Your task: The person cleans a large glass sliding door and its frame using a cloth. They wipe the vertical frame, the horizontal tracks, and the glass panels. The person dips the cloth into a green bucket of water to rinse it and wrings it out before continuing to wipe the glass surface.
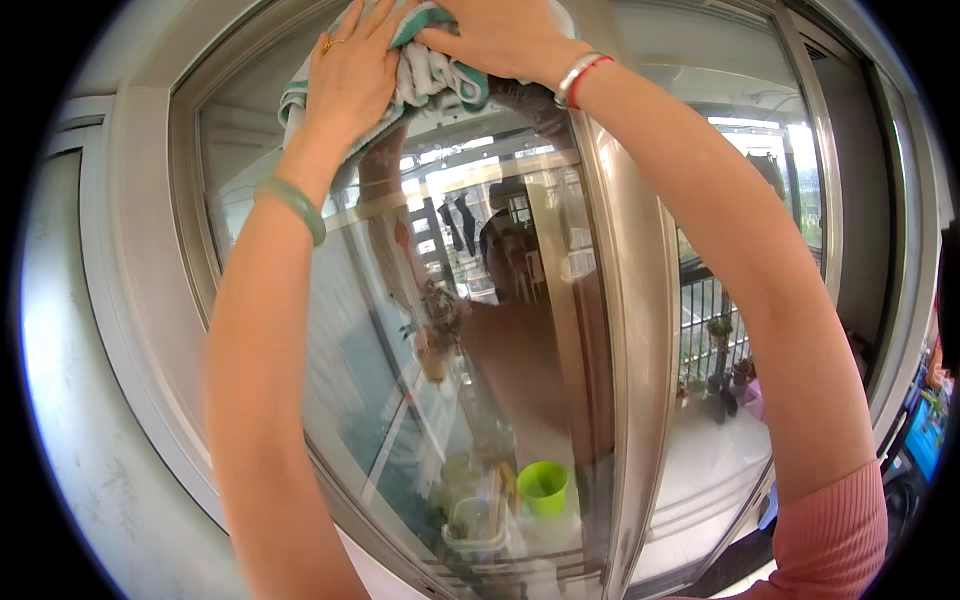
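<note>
A white towel (425,75) with green edging is bunched against the glass door (370,290) near the top. My left hand (352,80) lies on the towel with its fingers stretched out, pressing it to the pane; one finger wears a ring and a green bangle (292,207) circles the wrist. At the towel's right side, my right hand (505,38) grips the cloth, its thumb on the green edge. The upper frame edge cuts off part of its fingers. A silver bangle and a red string are on that wrist.
The metal door frame (628,300) stands to the right of the pane. Low down, through or on the glass, show a bright green pot (543,486) and a clear container (478,525). Beyond, a balcony railing (705,320) and plants appear. A frosted panel (110,420) is at left.
</note>
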Available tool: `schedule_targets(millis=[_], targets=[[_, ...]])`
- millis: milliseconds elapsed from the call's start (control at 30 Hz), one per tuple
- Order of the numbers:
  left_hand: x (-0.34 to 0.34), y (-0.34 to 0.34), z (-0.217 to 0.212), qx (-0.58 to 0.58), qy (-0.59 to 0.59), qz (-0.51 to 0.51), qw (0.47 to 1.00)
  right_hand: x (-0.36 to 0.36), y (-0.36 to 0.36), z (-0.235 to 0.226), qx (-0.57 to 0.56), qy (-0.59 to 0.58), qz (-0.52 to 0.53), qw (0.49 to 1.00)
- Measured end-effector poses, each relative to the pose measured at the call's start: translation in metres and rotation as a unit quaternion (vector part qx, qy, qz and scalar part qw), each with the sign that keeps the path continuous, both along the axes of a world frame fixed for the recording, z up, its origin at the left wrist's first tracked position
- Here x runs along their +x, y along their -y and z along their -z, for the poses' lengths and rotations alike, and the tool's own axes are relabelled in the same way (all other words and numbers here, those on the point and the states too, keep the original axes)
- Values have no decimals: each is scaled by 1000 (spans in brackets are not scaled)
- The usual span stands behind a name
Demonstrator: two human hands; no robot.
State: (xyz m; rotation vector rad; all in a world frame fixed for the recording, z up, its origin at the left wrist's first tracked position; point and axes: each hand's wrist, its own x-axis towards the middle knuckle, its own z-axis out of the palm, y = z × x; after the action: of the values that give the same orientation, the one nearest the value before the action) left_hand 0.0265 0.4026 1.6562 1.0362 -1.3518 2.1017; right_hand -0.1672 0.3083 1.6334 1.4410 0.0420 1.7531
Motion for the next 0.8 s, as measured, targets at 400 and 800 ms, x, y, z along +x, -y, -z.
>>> schedule_targets(millis=[400, 800], targets=[[-23, -43, 271, 166, -164, 9, 972, -22, -12, 212, 99, -267, 75, 956], [8, -66, 411, 224, -208, -7, 952, -3, -11, 267, -109, -423, 78, 896]])
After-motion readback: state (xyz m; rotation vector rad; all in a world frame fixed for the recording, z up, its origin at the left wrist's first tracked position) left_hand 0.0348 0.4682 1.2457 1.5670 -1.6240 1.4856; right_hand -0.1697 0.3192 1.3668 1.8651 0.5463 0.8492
